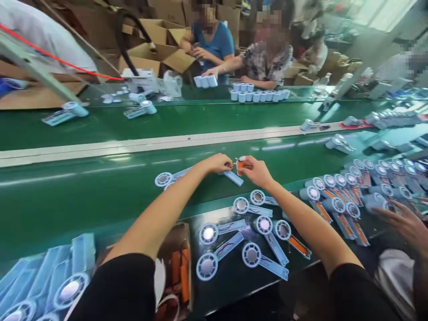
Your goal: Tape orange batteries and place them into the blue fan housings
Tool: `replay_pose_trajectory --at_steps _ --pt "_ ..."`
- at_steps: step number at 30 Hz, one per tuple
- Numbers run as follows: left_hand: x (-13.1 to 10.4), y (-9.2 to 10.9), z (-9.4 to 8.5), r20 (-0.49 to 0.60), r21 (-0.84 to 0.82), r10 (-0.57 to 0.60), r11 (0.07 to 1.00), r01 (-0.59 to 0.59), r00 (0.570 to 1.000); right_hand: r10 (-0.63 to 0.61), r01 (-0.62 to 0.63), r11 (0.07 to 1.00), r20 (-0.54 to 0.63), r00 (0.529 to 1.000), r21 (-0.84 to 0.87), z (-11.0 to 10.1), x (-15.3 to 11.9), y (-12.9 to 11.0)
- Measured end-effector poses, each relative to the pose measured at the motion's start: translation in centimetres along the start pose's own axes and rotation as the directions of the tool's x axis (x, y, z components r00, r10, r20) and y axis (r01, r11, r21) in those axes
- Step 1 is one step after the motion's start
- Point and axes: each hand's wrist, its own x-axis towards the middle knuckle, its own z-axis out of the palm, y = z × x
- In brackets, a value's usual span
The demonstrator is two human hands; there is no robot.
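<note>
My right hand (257, 171) is closed on an orange battery (240, 166), held upright over the green conveyor belt. Close beside it, my left hand (220, 163) is pinched, with a trace of orange at its fingertips; what it grips is too small to make out. A pale blue fan handle (233, 178) lies on the belt below both hands. Another round fan head (163, 179) is partly covered by my left forearm. On the dark bench before me lie several pale blue handheld fan shells (252, 254) with open handles; one handle holds an orange battery (299, 245).
An open carton (189, 267) with orange batteries stands by my left elbow. Stacked fan shells (50, 276) fill the lower left. At right, a co-worker's hand (401, 223) is near rows of fans (337, 205). Across the belt, people handle white cylinders (256, 96).
</note>
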Motion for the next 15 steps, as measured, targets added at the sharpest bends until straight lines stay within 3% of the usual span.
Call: replay_pose_trajectory --at_steps 3,7,11,15 --pt "0.6 -0.7 0.4 -0.020 -0.010 -0.054 0.999 0.053 0.998 -0.041 0.070 0.965 0.120 0.992 -0.251 -0.2 -0.6 1.4" --pt "2.1 0.2 0.9 -0.056 -0.031 -0.045 0.999 0.044 0.997 0.069 0.114 0.756 0.252 0.965 -0.645 -0.6 -1.8 0.3" --pt "1.7 2.2 0.6 -0.090 -0.031 -0.007 1.000 0.005 0.996 0.194 0.108 0.576 0.264 0.945 -0.810 -0.1 -2.5 -2.3" --pt "1.1 3.7 0.8 -0.145 0.009 0.040 0.999 -0.039 0.989 0.337 0.046 0.478 0.231 0.913 -0.877 1.3 -2.5 -4.7"
